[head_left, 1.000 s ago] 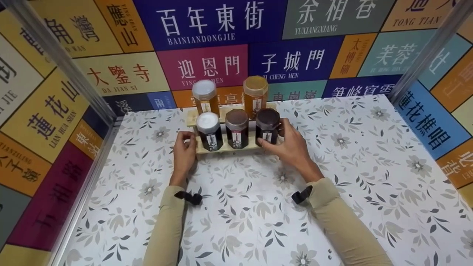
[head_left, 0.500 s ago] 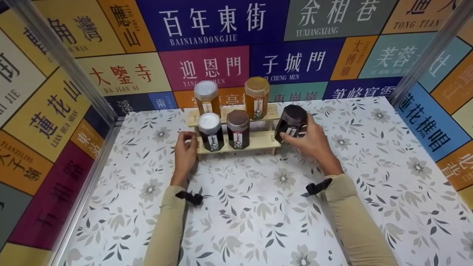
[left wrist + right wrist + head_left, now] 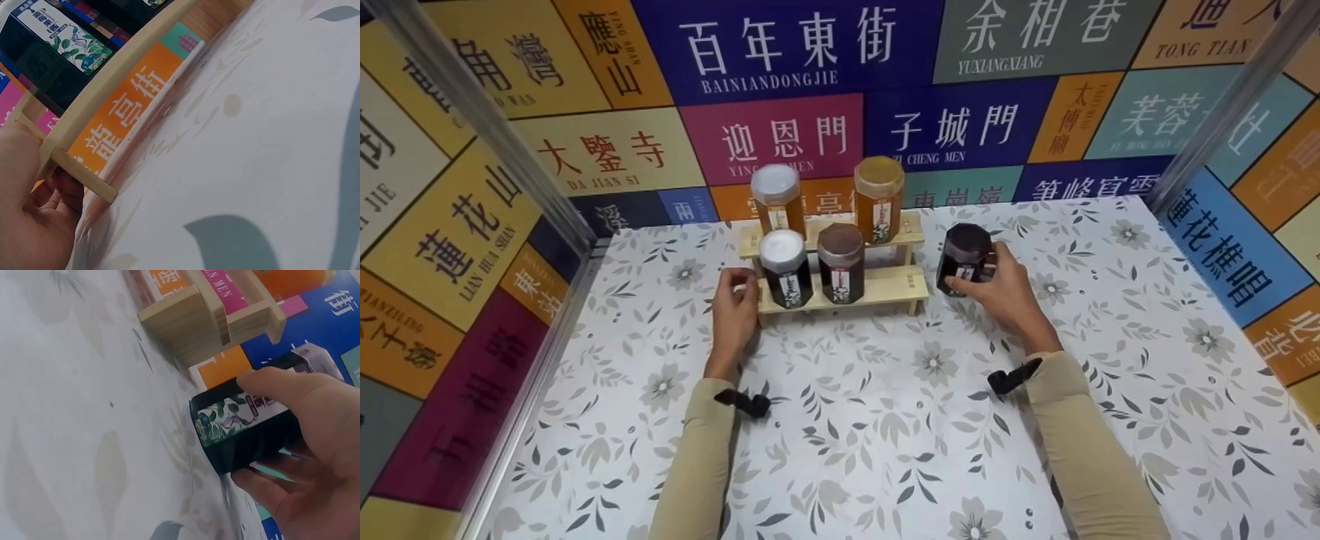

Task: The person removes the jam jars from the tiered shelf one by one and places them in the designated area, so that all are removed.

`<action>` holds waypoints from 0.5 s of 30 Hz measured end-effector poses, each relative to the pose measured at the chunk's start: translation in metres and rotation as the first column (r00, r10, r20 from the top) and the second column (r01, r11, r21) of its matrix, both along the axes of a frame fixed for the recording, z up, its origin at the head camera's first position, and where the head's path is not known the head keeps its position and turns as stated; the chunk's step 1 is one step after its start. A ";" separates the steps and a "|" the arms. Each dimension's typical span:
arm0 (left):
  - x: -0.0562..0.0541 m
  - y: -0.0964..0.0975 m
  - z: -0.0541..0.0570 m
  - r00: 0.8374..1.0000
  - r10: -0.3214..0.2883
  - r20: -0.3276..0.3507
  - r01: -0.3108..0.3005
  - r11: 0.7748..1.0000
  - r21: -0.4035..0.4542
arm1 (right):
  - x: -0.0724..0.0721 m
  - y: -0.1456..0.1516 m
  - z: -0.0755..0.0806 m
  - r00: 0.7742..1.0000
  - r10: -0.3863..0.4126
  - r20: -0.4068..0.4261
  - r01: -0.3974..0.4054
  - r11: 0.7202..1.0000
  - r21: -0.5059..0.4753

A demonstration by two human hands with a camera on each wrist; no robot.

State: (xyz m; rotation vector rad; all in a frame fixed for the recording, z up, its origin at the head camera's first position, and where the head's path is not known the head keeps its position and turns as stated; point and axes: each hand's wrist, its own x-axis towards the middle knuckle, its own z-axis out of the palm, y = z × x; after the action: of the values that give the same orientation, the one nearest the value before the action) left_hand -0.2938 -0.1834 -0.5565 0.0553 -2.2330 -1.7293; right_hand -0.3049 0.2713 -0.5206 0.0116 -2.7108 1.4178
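Observation:
My right hand (image 3: 1006,289) grips a dark octagonal jar (image 3: 966,244) with a dark lid, thumb in front and fingers behind. The jar stands just right of a two-step wooden rack (image 3: 892,289), its base at or very near the table. At the rack's left end my left hand (image 3: 735,300) holds the lower step, its fingers (image 3: 64,194) curled under the wood. On that step sit a white-lidded dark jar (image 3: 787,277) and a brown-lidded dark jar (image 3: 841,262). The upper step bears a white-lidded amber jar (image 3: 777,196) and a yellow-lidded amber jar (image 3: 879,199).
A white floral-patterned cloth (image 3: 840,450) covers the table. Colourful panels with Chinese lettering (image 3: 772,45) rise behind and at both sides, with metal posts (image 3: 1222,105) at the corners. The rack stands near the back panel.
My right hand has lifted the dark jar off the lower step's right end, carried it rightward and lowered it beside the rack. My left hand has stayed at the rack.

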 end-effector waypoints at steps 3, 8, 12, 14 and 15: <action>-0.002 0.001 0.000 1.000 0.003 0.000 -0.003 1.000 -0.003 | -0.003 -0.003 -0.001 1.000 -0.013 -0.003 0.013 1.000 -0.005; -0.004 0.001 -0.002 1.000 0.014 0.010 -0.014 1.000 0.000 | -0.015 -0.007 -0.002 1.000 -0.024 -0.004 0.024 1.000 0.000; -0.003 0.000 -0.003 1.000 0.022 0.003 -0.022 1.000 0.019 | -0.029 -0.010 -0.003 1.000 -0.013 -0.006 0.013 1.000 0.020; -0.003 0.000 -0.003 1.000 0.015 -0.001 -0.015 1.000 0.023 | -0.035 -0.011 -0.003 1.000 -0.007 -0.004 0.007 1.000 0.028; -0.002 0.000 -0.003 1.000 0.008 -0.002 -0.008 1.000 0.026 | -0.038 -0.011 -0.004 1.000 -0.006 -0.003 0.006 1.000 0.031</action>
State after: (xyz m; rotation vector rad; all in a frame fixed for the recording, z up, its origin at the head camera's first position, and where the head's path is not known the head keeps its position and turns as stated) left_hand -0.2963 -0.1834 -0.5596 0.0681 -2.2060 -1.7538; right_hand -0.3427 0.2599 -0.5244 0.0074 -2.7282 1.3731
